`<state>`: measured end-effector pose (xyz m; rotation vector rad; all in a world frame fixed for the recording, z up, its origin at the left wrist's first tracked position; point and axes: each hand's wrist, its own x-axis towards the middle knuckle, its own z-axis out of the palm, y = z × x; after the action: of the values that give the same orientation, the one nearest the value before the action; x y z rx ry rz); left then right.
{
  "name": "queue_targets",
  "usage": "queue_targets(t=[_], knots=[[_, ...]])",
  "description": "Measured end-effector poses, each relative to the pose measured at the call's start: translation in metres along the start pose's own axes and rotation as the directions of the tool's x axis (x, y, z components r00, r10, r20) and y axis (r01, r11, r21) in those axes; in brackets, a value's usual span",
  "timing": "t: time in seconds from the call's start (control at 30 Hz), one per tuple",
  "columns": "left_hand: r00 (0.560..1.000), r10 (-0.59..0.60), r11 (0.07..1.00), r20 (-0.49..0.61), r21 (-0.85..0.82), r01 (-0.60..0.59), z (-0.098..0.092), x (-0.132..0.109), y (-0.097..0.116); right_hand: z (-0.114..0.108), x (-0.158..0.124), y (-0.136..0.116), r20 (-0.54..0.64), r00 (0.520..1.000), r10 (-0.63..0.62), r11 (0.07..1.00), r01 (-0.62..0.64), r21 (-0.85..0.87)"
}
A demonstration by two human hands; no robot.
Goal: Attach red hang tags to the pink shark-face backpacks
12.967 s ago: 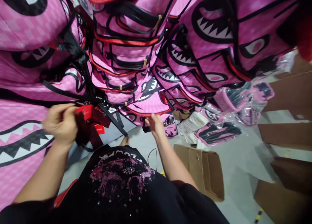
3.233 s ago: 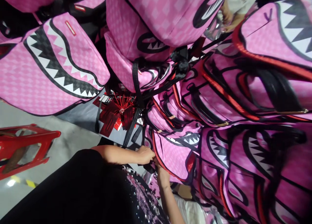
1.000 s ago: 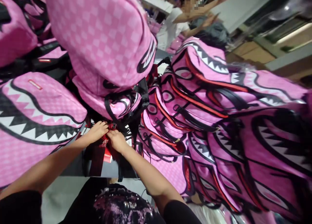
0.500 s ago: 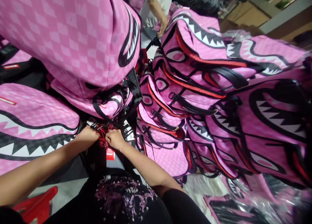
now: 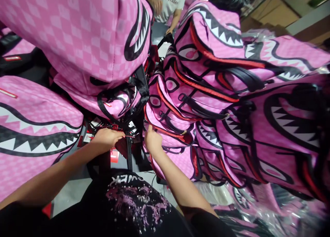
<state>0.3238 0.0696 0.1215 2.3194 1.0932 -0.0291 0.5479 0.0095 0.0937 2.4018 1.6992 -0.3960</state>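
In the head view my left hand (image 5: 109, 139) is closed in a pinch on a thin red string (image 5: 129, 136), whose loose end points right. More red strings and white-and-red hang tags lie about it, with a red tag (image 5: 114, 155) just below. My right hand (image 5: 154, 141) is closed, thumb upward, against the front of the pink backpack stack (image 5: 167, 127). What its fingers hold, if anything, is hidden. A black strap (image 5: 129, 151) hangs between the two hands. Above my left hand leans a large pink checked backpack (image 5: 85, 34).
Another pink backpack (image 5: 38, 106) with a shark-mouth print lies at left. More backpacks (image 5: 291, 127) are piled on the right, above plastic-wrapped ones (image 5: 247, 213). Across the table a co-worker in a white shirt (image 5: 170, 3) stands with both hands low.
My hands were close together at the red strings. The right has moved right to the backpack stack, while the left has shifted slightly right with a string. The co-worker's second hand has come into view.
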Motion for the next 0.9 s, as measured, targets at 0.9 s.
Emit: queue_targets(t=[0.9], knots=[[0.800,0.312,0.899,0.513,-0.433,-0.073,0.050,0.142,0.032,0.003,-0.027,0.040,-0.060,0.987,0.147,0.988,-0.150,-0.048]])
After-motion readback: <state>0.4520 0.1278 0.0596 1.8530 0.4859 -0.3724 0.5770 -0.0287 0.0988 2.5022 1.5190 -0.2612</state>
